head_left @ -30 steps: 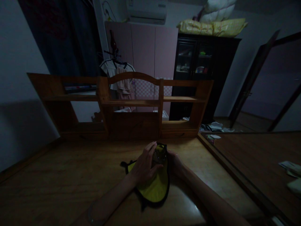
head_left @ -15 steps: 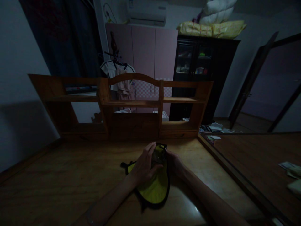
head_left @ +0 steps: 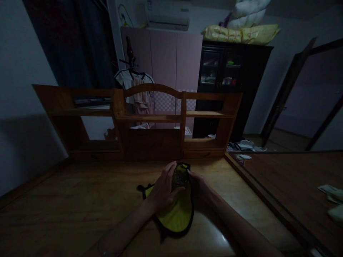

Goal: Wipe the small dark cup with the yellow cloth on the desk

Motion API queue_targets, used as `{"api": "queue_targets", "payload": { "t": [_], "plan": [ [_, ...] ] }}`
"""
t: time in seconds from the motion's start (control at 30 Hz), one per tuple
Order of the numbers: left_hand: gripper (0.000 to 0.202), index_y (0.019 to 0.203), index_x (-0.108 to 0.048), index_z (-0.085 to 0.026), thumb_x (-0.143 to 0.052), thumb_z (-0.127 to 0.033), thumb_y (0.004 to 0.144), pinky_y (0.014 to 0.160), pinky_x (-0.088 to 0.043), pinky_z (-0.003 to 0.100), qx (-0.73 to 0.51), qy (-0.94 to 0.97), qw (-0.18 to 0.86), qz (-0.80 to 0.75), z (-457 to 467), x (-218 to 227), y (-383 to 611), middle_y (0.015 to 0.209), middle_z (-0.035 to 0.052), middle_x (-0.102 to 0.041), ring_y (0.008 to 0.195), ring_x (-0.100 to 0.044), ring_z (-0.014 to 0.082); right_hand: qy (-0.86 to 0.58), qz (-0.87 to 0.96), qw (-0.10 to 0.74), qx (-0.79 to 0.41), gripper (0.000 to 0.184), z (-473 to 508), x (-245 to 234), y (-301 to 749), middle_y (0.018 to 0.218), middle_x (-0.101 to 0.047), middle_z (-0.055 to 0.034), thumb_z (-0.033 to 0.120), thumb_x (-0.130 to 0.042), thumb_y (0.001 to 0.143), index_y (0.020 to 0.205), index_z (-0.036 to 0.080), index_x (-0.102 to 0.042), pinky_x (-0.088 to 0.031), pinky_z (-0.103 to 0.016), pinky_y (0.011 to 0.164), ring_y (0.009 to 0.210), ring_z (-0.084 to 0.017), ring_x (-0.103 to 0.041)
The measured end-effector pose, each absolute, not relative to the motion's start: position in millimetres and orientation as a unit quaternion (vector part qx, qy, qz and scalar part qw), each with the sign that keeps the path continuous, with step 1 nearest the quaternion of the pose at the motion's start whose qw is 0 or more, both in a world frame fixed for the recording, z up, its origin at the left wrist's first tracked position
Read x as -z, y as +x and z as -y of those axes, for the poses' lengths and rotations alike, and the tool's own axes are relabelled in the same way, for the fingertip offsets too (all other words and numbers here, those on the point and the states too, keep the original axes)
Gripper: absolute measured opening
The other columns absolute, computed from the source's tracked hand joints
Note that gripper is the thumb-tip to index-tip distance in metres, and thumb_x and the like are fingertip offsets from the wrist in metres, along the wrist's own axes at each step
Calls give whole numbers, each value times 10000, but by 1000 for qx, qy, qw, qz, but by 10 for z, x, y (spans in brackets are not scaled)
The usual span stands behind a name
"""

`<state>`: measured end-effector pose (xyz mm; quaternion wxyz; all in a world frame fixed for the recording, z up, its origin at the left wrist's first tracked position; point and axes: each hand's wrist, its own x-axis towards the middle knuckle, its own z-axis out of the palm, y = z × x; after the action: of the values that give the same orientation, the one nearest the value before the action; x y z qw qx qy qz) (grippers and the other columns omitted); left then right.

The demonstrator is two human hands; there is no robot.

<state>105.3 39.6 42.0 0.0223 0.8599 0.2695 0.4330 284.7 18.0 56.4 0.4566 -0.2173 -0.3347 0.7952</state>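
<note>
A yellow-green fabric piece [head_left: 175, 216] with black edging and small black tabs lies on the wooden desktop in front of me. On its far part is a clear, shiny, rounded object [head_left: 180, 177] that looks like glass or plastic; the dim light hides its exact kind. My left hand [head_left: 166, 187] curves round the left side of this object, thumb across its near side. At the far right edge of the fabric, my right hand [head_left: 198, 184] pinches the black border with its fingers, most of which are hidden. The fabric's far end is raised behind the clear object.
A wooden shelf unit [head_left: 150, 117] stands along the back of the desktop [head_left: 80, 192]. A raised wooden edge [head_left: 257, 189] runs down the right side, with a brown surface [head_left: 294, 178] holding papers beyond it. A white wall [head_left: 24, 142] is at the left.
My hands have shifted only slightly. The fabric's far end has opened a little round the clear object, which shows more plainly now. The fabric's near part has stayed in place.
</note>
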Motion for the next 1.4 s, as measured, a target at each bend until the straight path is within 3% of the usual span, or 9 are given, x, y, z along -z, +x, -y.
{"api": "queue_targets", "payload": {
  "t": [0.27, 0.5, 0.63, 0.9, 1.13, 1.4],
  "plan": [
    [841, 1498, -89, -177, -617, -388, 878, 1111, -355, 532, -433, 860, 15, -269, -406, -425, 1050, 1495, 187, -263, 1399, -274, 317, -217, 343, 462, -788, 369, -199, -507, 2880, 1017, -703, -120, 382, -546, 855, 1110, 134, -645, -491, -376, 854, 907, -254, -664],
    [738, 1507, -105, -179, -534, -199, 907, 1129, -311, 573, -370, 903, -26, -217, -369, -413, 1065, 1529, 162, -223, 1433, -177, 328, -284, 395, 567, -664, 264, -353, -290, 2884, 927, -716, -38, 111, -671, 686, 935, 186, -712, -487, -260, 749, 806, -185, -648],
    [728, 1508, -141, -197, -475, -74, 873, 1117, -315, 594, -338, 917, -60, -204, -346, -368, 1091, 1542, 138, -207, 1440, -142, 347, -301, 415, 579, -634, 255, -393, -231, 2864, 925, -716, -36, 136, -695, 679, 930, 179, -720, -486, -252, 721, 796, -179, -642],
    [720, 1496, -187, -201, -441, -21, 847, 1100, -356, 590, -328, 920, -79, -202, -340, -351, 1096, 1539, 134, -223, 1442, -144, 340, -339, 473, 592, -558, 256, -369, -249, 2870, 845, -709, -45, 267, -793, 665, 892, 176, -719, -495, -293, 728, 802, -207, -633],
    [736, 1502, -154, -175, -414, 1, 836, 1114, -343, 580, -355, 908, -84, -207, -393, -299, 1095, 1531, 150, -210, 1443, -148, 332, -381, 618, 556, -405, 235, -336, -316, 2898, 953, -700, -42, 328, -614, 874, 1038, 184, -700, -462, -298, 800, 914, -227, -604],
    [742, 1504, -137, -181, -433, -19, 844, 1109, -343, 588, -356, 909, -64, -206, -393, -306, 1104, 1526, 152, -221, 1441, -156, 330, -396, 640, 547, -366, 239, -379, -280, 2940, 927, -696, -43, 325, -618, 865, 1043, 181, -689, -472, -312, 777, 871, -234, -613]
  ]
}}
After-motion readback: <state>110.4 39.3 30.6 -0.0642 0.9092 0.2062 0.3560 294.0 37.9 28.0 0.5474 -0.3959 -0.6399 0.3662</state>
